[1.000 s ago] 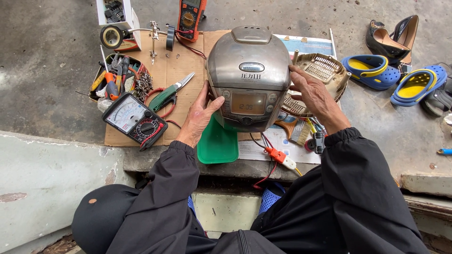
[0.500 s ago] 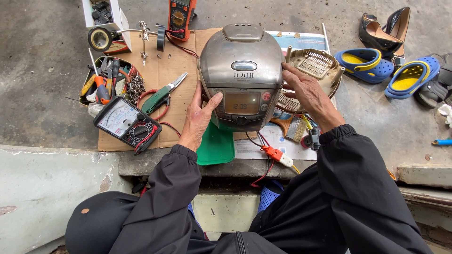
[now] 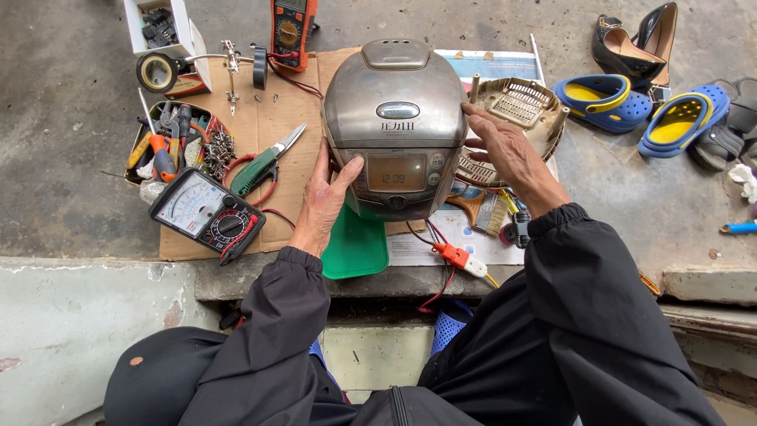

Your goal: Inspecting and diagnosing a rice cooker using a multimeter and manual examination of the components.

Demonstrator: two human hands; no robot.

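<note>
**Q:** Materials and shapes at centre?

**A:** Rice cooker (image 3: 394,118): rounded metallic-grey shell, smooth and slightly scuffed, with a lit rectangular display on its front. It stands on a sheet of brown cardboard (image 3: 276,158), partly over a green plastic lid (image 3: 359,248). The left hand (image 3: 323,201) lies against its lower left side, thumb on the front panel, fingers spread. The right hand (image 3: 505,150) rests flat on its right flank, fingers apart, gripping nothing.

**Q:** Surface and setting?

**A:** Rough, stained grey concrete floor ending in a step edge; black sleeves fill the foreground.

**Q:** Surrounding objects?

**A:** Left: black analogue multimeter (image 3: 206,214), green-handled pliers (image 3: 264,164), tin of hand tools (image 3: 173,142), tape roll (image 3: 156,72), orange digital meter (image 3: 290,24). Right: beige perforated plastic cover (image 3: 524,102), partly hidden by the right hand; blue-and-yellow clogs (image 3: 603,101) well apart.
</note>
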